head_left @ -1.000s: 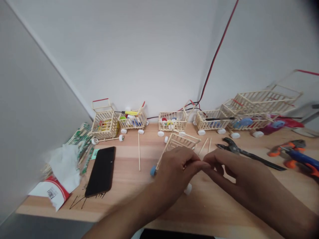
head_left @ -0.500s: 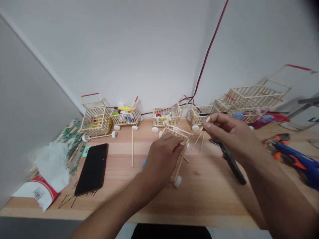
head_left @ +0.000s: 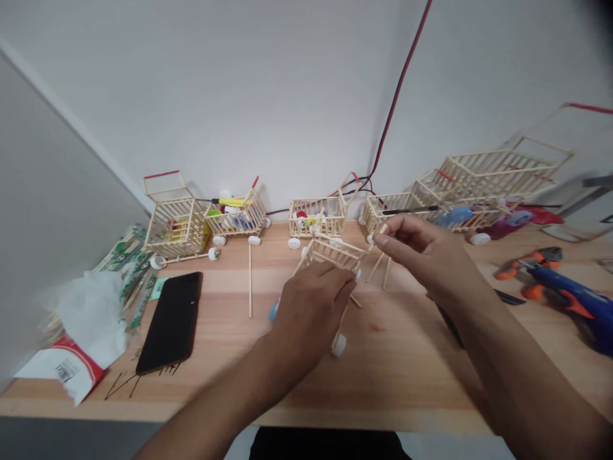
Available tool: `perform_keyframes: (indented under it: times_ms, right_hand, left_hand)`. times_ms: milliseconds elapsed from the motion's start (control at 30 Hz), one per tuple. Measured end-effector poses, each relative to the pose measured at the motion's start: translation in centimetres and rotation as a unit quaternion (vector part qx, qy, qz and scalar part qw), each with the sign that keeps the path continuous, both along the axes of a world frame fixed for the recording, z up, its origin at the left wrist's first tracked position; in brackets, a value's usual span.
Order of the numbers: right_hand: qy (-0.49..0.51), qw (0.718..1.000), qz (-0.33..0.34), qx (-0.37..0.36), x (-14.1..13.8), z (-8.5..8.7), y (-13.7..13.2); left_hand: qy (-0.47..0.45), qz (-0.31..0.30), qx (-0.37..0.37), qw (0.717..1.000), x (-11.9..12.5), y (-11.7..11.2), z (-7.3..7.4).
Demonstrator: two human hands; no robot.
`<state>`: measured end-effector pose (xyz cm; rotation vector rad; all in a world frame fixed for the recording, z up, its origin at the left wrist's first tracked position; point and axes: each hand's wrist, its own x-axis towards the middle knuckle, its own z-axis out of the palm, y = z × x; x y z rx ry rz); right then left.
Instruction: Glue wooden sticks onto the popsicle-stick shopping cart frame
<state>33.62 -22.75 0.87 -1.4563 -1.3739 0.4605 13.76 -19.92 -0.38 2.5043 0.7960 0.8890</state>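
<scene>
My left hand is closed around a small stick-built cart with white and blue cap wheels, tilted on the wooden table. My right hand hovers just right of the cart, its fingers pinched on a short wooden stick. Two loose sticks lie on the table below that hand.
A row of finished stick carts lines the back wall, larger ones at the right. A black phone, a long stick, packets and tissue lie left. Pliers and a blue-orange glue gun lie right.
My right hand drew away from the left and rose to the right with a short stick. My left hand stayed on the cart. The view shifted slightly.
</scene>
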Motion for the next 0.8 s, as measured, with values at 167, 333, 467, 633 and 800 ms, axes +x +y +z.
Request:
perform_keyframes:
  times_ms: [167, 333, 467, 633, 800]
  right_hand:
    - [-0.008, 1.0, 0.013, 0.003, 0.11, -0.35, 0.05]
    - [-0.02, 1.0, 0.016, 0.003, 0.19, -0.57, 0.15]
    - [-0.029, 0.999, 0.011, 0.008, 0.27, -0.61, 0.21]
    - [-0.026, 1.0, 0.009, -0.004, 0.22, -0.46, 0.21]
    - [-0.027, 1.0, 0.011, 0.005, 0.38, -0.76, 0.34]
  left_hand:
    - [0.003, -0.004, 0.0, 1.0, -0.01, 0.07, -0.08]
    - [-0.005, -0.011, -0.008, 1.0, 0.0, 0.15, -0.22]
    - [-0.007, -0.011, -0.009, 1.0, 0.02, 0.21, -0.34]
    - [-0.01, -0.011, -0.012, 1.0, 0.06, 0.3, -0.46]
    - [-0.015, -0.012, -0.015, 1.0, -0.01, 0.27, -0.62]
